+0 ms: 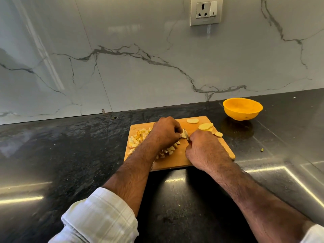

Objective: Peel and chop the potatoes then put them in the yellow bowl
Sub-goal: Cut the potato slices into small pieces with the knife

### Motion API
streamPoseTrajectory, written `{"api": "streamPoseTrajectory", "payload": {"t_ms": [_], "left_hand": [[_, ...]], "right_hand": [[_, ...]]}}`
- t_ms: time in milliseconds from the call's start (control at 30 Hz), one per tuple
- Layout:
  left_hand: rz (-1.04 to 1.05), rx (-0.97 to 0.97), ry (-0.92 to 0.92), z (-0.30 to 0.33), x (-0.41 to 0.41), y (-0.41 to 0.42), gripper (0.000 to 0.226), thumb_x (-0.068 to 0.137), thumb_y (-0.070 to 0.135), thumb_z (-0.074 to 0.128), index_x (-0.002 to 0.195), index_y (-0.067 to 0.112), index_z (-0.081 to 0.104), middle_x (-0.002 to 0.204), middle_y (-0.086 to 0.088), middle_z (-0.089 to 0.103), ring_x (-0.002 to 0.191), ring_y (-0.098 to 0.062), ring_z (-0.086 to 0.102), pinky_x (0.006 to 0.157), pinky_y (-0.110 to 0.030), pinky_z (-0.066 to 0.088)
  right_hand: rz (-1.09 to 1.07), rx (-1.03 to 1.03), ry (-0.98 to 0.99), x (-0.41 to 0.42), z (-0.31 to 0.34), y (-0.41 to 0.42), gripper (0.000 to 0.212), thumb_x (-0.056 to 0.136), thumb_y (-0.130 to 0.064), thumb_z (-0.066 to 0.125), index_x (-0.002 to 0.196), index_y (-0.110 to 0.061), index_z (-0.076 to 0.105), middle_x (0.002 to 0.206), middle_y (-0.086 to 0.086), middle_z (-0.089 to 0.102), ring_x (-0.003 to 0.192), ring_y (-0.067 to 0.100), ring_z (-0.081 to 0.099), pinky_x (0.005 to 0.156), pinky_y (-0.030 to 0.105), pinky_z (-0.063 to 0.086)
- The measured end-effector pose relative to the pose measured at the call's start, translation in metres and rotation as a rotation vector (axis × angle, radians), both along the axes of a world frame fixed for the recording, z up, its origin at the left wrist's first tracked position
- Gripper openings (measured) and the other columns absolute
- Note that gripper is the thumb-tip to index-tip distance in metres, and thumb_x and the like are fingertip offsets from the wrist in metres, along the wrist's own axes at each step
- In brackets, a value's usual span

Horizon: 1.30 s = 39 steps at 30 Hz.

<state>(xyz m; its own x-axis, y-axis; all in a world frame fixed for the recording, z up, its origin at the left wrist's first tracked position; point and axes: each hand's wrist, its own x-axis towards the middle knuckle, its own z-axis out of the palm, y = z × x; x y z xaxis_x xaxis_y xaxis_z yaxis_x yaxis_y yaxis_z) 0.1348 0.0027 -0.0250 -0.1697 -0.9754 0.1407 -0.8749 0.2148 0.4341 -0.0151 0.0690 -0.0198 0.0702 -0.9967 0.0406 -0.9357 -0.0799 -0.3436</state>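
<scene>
Left hand [166,133] pins a pale potato slice [183,135] on the wooden cutting board [177,160]. Right hand [203,148] grips a small knife [186,134], cutting it. Round yellow plastic bowl [242,108] sits nearby on the dark tabletop [70,146].

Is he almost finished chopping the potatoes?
Partly. A pile of small pale potato cubes already lies on the wooden cutting board. Right now the left hand holds a potato piece while the right hand cuts it with a small knife. Several round potato slices still wait, and the yellow plastic bowl looks empty, so filling it remains.
</scene>
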Motion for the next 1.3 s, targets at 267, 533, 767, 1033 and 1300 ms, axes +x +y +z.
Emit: {"api": "streamPoseTrajectory", "payload": {"t_ms": [267,533,767,1033,1300], "left_hand": [[0.018,0.019,0.04,0.0,0.008,-0.001,0.013,0.09,0.029,0.084,0.102,0.031,0.08,0.11,0.013,0.075,0.109,-0.01,0.065,0.11,-0.053,0.049],[0.031,0.07,-0.015,0.002,0.005,-0.012,0.004,0.088,0.029,0.085,0.087,0.029,0.082,0.094,0.014,0.076,0.104,-0.012,0.066,0.108,-0.052,0.051],[0.034,0.023,-0.096,0.004,0.007,-0.009,0.007,0.092,0.037,0.08,0.096,0.031,0.083,0.101,0.017,0.075,0.109,-0.008,0.056,0.115,-0.054,0.03],[0.054,0.026,-0.043,0.004,0.007,-0.005,0.004,0.091,0.033,0.081,0.09,0.03,0.083,0.09,0.02,0.074,0.106,-0.008,0.06,0.111,-0.052,0.032],[0.035,0.027,-0.043,0.005,0.009,-0.008,0.009,0.091,0.031,0.08,0.082,0.031,0.081,0.083,0.024,0.069,0.103,-0.007,0.057,0.101,-0.046,0.03]], "right_hand": [[-0.01,0.039,0.004,0.003,0.006,0.004,0.035,0.092,-0.035,0.07,0.122,-0.018,0.063,0.108,0.005,0.065,0.097,0.021,0.063,0.081,0.032,0.06],[0.047,0.004,0.056,0.018,0.009,0.0,0.038,0.093,-0.029,0.074,0.126,-0.018,0.058,0.101,0.004,0.058,0.089,0.018,0.053,0.075,0.031,0.053],[-0.021,-0.104,-0.101,0.0,-0.005,-0.005,0.015,0.094,-0.03,0.068,0.102,-0.017,0.068,0.091,0.001,0.067,0.079,0.014,0.062,0.057,0.025,0.046],[0.017,-0.03,-0.033,0.012,-0.002,0.007,0.029,0.092,-0.032,0.073,0.117,-0.019,0.065,0.095,-0.002,0.059,0.088,0.015,0.061,0.074,0.029,0.059],[0.045,-0.059,-0.084,0.011,0.0,-0.012,0.016,0.092,-0.028,0.073,0.1,-0.016,0.065,0.091,-0.003,0.063,0.08,0.013,0.062,0.063,0.027,0.052]]}}
